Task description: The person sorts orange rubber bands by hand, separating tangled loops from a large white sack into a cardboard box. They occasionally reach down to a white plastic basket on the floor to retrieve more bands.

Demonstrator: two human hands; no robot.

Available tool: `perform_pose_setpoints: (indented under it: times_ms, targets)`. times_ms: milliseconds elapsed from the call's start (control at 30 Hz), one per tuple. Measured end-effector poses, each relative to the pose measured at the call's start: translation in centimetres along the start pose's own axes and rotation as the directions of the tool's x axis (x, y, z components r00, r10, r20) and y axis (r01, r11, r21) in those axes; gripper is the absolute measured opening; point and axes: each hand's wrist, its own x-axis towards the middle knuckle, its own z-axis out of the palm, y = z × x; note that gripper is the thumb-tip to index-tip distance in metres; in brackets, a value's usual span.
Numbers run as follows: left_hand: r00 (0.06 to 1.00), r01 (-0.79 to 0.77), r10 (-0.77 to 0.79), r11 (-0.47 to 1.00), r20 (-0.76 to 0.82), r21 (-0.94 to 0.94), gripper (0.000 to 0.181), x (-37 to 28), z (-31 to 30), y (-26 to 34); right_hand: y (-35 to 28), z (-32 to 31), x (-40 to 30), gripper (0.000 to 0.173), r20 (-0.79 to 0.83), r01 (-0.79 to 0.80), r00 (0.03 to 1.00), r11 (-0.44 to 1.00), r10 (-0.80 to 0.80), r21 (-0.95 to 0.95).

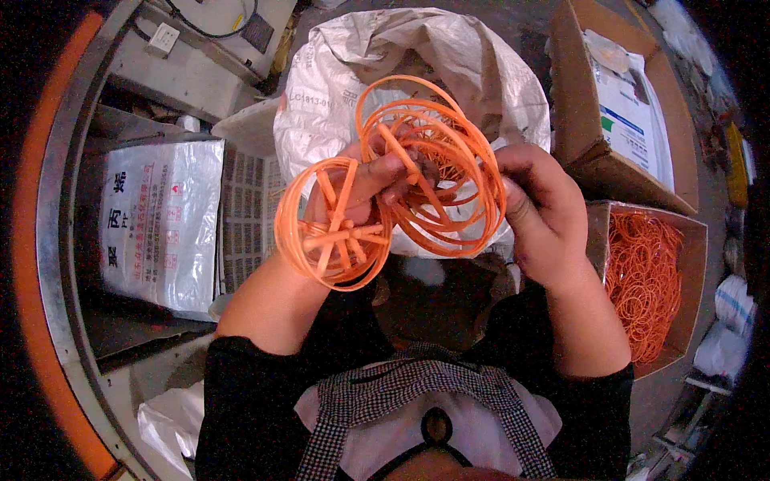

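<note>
My left hand (pixel 376 180) grips a bundle of thin orange plastic rings (pixel 442 248) by the straight rods that run inside them. Another cluster of orange rings with spoke-like plastic runners (pixel 334 237) hangs around my left wrist side, below the fingers. On the bundle's right edge, thumb and fingers of my right hand (pixel 544 210) pinch the rings. Both hands are above the near side of a white woven sack (pixel 322 63) with its mouth gaping. Thin orange plastic pieces (pixel 448 159) show behind the rings; my fingers hide part of the rods.
A cardboard box (pixel 695 288) at right holds a heap of orange rings (pixel 643 282). Beyond it, a larger cardboard box (pixel 577 126) contains printed white bags (pixel 628 129). On the left lies a printed white sack (pixel 162 222), near machine housing with a socket (pixel 162 40) and a metal edge (pixel 57 210).
</note>
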Motion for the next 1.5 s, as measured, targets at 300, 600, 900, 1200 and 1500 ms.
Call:
perform_pose_setpoints:
  times_ms: [300,600,900,1200,1500]
  targets:
    - [0.999,-0.052,0.052,0.998,-0.012,0.045,0.025,-0.4,0.3,0.3,1.2,0.3,0.2,0.019,0.25,-0.457,0.881,0.589,0.401,0.667]
    - [0.997,-0.07,0.07,0.997,0.017,0.041,0.022,-0.3,-1.3,0.0,3.1,-2.0,0.9,0.02,0.386,-0.539,0.842,0.612,0.376,0.579]
    - [0.996,-0.045,0.06,0.977,-0.069,0.206,0.028,-0.7,-1.0,1.4,4.9,0.0,2.5,0.014,0.029,-0.473,0.868,0.809,0.496,0.349]
    - [0.997,-0.041,0.043,0.998,-0.058,0.037,0.022,-0.6,-1.4,1.3,8.6,0.6,5.2,0.029,-0.105,-0.419,0.89,0.887,0.443,0.191]
    - [0.997,-0.066,0.071,0.989,-0.032,0.131,0.033,-0.5,-1.3,0.6,1.3,3.5,2.5,0.026,-0.036,0.31,0.926,0.814,-0.375,-0.491]
